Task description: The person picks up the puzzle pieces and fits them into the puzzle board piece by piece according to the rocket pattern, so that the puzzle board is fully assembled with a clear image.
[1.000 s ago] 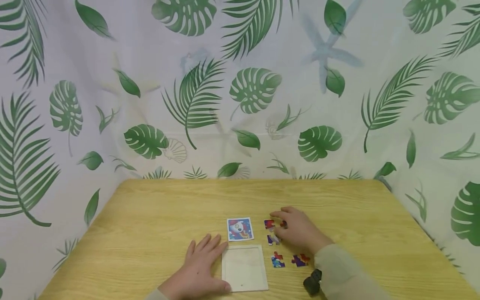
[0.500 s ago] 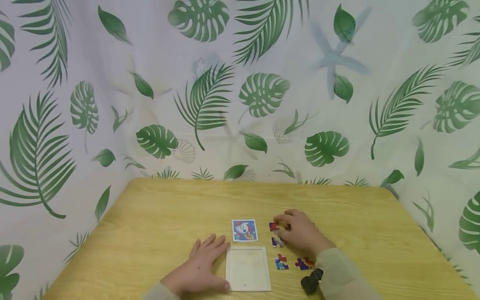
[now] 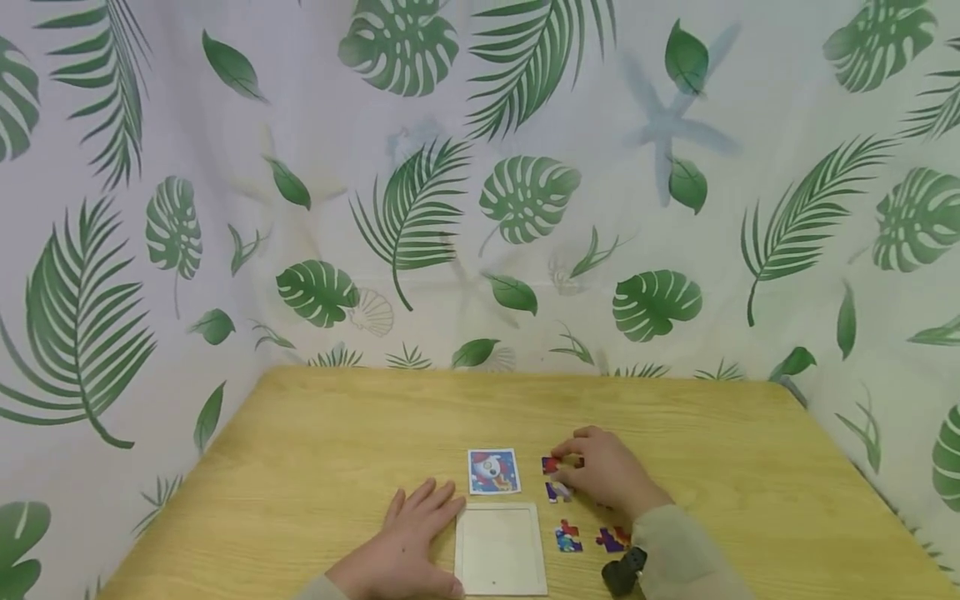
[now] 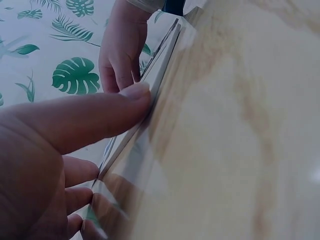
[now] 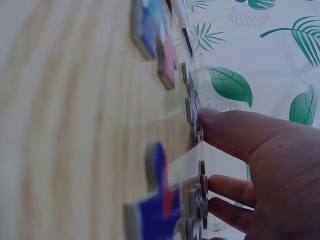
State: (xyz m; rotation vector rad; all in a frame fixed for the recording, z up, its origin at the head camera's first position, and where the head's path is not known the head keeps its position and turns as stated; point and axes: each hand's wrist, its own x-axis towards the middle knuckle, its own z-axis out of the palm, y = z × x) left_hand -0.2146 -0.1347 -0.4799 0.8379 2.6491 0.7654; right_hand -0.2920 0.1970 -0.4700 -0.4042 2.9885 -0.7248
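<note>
My left hand point(image 3: 408, 542) lies with spread fingers along the left side of a shallow, pale wooden puzzle tray point(image 3: 501, 550). In the left wrist view its thumb touches the tray's edge point(image 4: 162, 70). Over a group of jigsaw pieces, my right hand point(image 3: 607, 475) reaches with thumb and fingers apart and bent. Its thumb and forefinger are right at a red and purple piece point(image 3: 550, 465). In the right wrist view the thumb meets one piece point(image 5: 192, 117) and other fingertips reach a further piece point(image 5: 202, 200). The hand partly hides some pieces.
A picture card point(image 3: 493, 472) with a white cartoon figure lies just behind the tray. Nearer pieces are a blue and red one point(image 3: 567, 537) and a purple and red one point(image 3: 612, 540). A black device point(image 3: 624, 572) sits at the right wrist. Leaf-print cloth point(image 3: 517, 200) hangs behind the table.
The right thumb and forefinger have drawn closer together near the red and purple piece. The left hand keeps its place by the tray. The head view has shifted slightly.
</note>
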